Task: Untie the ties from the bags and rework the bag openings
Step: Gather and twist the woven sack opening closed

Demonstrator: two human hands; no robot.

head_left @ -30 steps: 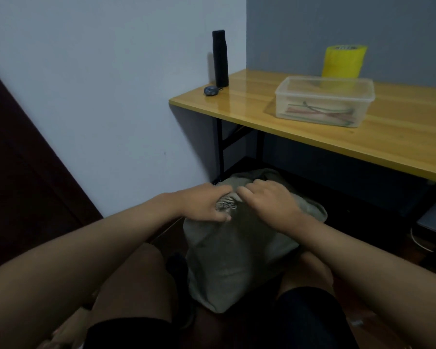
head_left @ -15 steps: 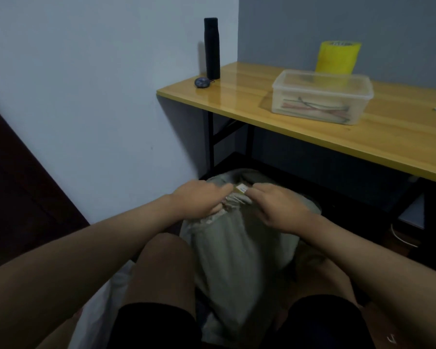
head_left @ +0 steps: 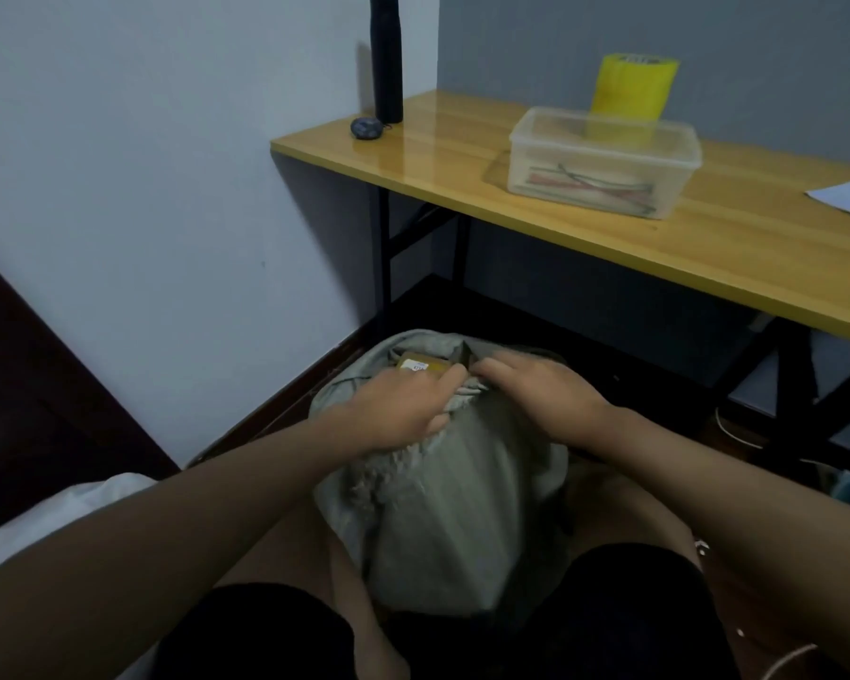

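Both hands are at the mouth of the grey cloth bag (head_left: 442, 522), which stands between the person's knees on the floor in front of the wooden table (head_left: 737, 247). The left hand (head_left: 398, 409) grips a bunched fold of the bag's rim, fingers curled round the fabric. The right hand (head_left: 541, 390) pinches the rim just beside it, fingertips tucked into the cloth. In the parted opening, a yellowish box with a white label (head_left: 415, 363) shows. Up on the table: a clear plastic container (head_left: 604, 162), a yellow tape roll (head_left: 631, 85) behind it, a black bottle (head_left: 387, 56).
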